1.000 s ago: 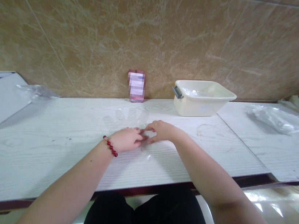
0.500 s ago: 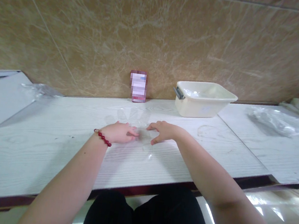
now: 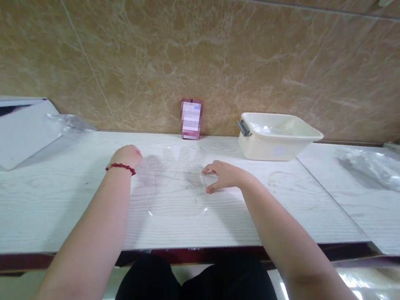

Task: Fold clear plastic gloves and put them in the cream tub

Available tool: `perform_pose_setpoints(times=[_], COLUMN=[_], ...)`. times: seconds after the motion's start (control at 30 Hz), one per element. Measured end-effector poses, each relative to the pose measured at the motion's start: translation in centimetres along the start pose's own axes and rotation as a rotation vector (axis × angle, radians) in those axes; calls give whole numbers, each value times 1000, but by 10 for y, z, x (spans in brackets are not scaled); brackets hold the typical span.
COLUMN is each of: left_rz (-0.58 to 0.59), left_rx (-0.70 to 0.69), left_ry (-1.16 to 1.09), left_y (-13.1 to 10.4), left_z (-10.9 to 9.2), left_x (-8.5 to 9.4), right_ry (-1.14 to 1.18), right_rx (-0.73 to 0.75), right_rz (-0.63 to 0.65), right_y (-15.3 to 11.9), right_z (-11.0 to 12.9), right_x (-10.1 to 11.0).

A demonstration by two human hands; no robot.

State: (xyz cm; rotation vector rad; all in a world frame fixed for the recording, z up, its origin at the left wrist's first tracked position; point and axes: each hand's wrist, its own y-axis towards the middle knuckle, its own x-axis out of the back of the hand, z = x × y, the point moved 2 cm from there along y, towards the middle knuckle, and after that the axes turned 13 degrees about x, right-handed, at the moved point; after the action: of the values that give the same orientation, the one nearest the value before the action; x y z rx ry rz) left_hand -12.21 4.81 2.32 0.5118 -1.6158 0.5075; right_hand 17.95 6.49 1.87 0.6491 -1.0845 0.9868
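Several clear, nearly invisible plastic pieces (image 3: pixel 181 153) lie on the white wood-grain table (image 3: pixel 182 226) between my hands. My left hand (image 3: pixel 128 154), with a red bead bracelet (image 3: pixel 122 167) at the wrist, is to the left of them. It is curled into a compact shape, its fingers mostly turned away from view, so anything inside is hidden. My right hand (image 3: pixel 225 176) rests low over the table at the right of the clear pieces. Its thumb and fingers are apart and curved, with a faint see-through edge beside the fingertips.
A cream plastic bin (image 3: pixel 274 147) with a grey handle clip stands at the back, clear plastic inside. Left of it a phone (image 3: pixel 191 119) leans against the marble wall. Clear bags (image 3: pixel 389 170) lie at the right; a white box (image 3: pixel 13 140) and crumpled plastic (image 3: pixel 72 124) are at the left.
My left hand has drawn left, away from my right hand, and its fingers have curled out of sight. The right hand has barely moved. The view has shifted slightly.
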Motion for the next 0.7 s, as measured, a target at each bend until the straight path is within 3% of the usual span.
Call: perform_pose_setpoints(times=[0.17,0.37,0.7], left_rz=[71,98,120], left_rx=[6,-26,-79], left_ry=[20,-3,-26], left_y=[8,9,11], left_z=[6,-2,-13], left_x=[-4,-12,-27], right_ry=[-35,-145,-180], right_rx=[-12,-81,-127], right_rz=[-79,-169,-213], right_y=[2,5,7], right_z=[-1,-4,-5], right_x=[3,5,4])
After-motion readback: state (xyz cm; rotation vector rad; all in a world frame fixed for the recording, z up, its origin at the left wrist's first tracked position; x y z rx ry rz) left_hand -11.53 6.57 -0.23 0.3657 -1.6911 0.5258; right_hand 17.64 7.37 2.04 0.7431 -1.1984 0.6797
